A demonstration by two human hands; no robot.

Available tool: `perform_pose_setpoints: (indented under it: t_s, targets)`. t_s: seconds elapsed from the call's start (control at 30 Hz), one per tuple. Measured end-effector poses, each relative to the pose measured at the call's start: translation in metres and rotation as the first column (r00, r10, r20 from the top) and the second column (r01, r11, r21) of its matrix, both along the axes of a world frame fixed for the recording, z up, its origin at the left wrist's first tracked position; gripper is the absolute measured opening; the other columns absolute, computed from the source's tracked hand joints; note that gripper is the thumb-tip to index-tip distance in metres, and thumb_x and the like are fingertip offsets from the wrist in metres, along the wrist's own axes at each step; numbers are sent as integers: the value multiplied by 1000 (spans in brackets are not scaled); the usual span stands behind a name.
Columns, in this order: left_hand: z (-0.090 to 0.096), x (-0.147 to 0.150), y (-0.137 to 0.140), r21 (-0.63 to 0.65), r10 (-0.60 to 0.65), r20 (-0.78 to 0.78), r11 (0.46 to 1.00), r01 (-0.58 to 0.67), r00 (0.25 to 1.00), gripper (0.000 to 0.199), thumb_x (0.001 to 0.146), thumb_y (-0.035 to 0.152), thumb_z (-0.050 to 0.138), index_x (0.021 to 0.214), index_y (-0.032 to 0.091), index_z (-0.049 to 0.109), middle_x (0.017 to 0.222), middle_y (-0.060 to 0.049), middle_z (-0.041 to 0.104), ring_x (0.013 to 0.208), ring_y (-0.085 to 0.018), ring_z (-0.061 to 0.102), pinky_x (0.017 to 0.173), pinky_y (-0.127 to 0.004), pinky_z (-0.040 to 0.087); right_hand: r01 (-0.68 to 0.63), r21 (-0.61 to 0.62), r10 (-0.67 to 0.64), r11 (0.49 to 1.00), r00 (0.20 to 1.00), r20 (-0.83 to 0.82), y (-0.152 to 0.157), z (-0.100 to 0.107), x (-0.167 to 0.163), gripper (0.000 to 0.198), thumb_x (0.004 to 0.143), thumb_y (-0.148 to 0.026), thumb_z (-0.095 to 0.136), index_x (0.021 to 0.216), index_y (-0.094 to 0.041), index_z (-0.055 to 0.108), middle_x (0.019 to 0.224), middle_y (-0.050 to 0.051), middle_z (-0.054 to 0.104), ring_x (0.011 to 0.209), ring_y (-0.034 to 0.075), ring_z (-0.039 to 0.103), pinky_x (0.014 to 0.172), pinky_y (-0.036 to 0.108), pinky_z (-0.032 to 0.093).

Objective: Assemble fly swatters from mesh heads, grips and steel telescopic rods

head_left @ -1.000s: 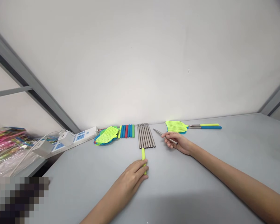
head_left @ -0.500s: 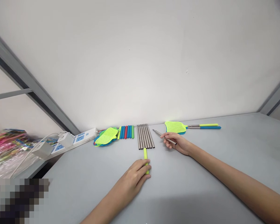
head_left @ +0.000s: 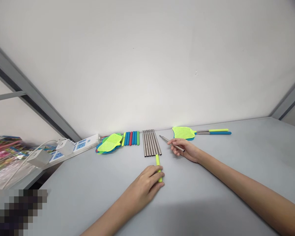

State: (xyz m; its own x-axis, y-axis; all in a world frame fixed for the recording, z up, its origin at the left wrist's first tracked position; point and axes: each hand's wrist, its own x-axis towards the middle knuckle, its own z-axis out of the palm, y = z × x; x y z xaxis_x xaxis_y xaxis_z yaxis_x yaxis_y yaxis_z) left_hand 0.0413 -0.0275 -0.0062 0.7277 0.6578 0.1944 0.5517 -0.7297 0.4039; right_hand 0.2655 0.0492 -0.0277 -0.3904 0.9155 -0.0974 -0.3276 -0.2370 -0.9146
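Observation:
My left hand (head_left: 151,180) is closed around a yellow-green handle grip (head_left: 157,160), low over the grey table. The grip's far end lies at the near ends of a row of metal rods (head_left: 151,143); whether it touches them I cannot tell. Between the fingers of my right hand (head_left: 183,149) a single metal telescopic rod (head_left: 164,138) is held, slanting up and left toward the row. Left of the rods lie several coloured handle grips (head_left: 130,138) side by side. Beyond them is a stack of fly swatter heads (head_left: 110,143), a yellow-green one on top.
Fly swatters (head_left: 184,132) with yellow-green and blue handles lie behind my right hand against the wall. A power strip (head_left: 82,146) with plugged-in adapters (head_left: 40,159) runs along the left edge. Plastic-wrapped items (head_left: 7,160) are heaped at the far left.
My left hand has slid slightly right with the yellow-green grip, toward the right end of the rod row. My right hand keeps its rod almost still; the view has shifted a little.

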Motion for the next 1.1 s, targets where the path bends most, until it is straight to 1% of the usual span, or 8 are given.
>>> perform_pose_setpoints:
  t_s: [0.3,0.63,0.77,0.9,0.97,1.1]
  targets:
    - [-4,-5,2,-30,27,32,999,-26,999,26,84,16,39,106,22,51,116,-4,49,110,-15,42,92,-33,38,-14,-7,14,1000,1000,2,-1,1,0,16,69,-18,50,81,-16,61,66,1,56,53,9,49,50,21,38]
    - [-10,-4,1,19,29,65,999,-31,997,25,84,18,40,106,21,51,114,-5,51,107,-16,43,91,-34,40,-22,8,22,1000,1000,9,2,-3,1,17,70,-18,50,82,-16,61,66,1,55,53,9,49,50,20,38]
    - [-8,-4,-4,5,-19,65,1000,19,998,24,84,17,40,104,20,52,108,-5,55,103,-17,45,88,-34,41,-23,13,23,1000,1000,12,2,-3,1,16,70,-18,50,82,-16,61,65,1,56,53,9,49,49,20,38]
    - [-6,0,-8,-16,-125,58,992,127,990,24,84,18,41,105,20,53,102,-5,58,100,-17,46,86,-32,41,-25,16,24,1000,1000,13,1,-3,0,16,71,-17,50,82,-16,61,65,1,56,52,9,49,49,20,38]
    - [-7,3,-6,-13,-126,66,992,127,990,24,84,19,42,105,20,53,103,-5,57,100,-16,46,86,-32,41,-24,17,23,1000,1000,12,1,-3,-1,16,71,-17,49,82,-15,61,65,1,56,52,9,49,48,20,38]
    - [-12,5,3,-7,-74,91,997,75,993,25,85,22,41,108,20,51,107,-5,56,100,-16,46,87,-32,41,-25,17,25,1000,1000,14,1,-2,0,17,71,-17,49,82,-15,61,65,1,56,52,9,50,49,20,38]
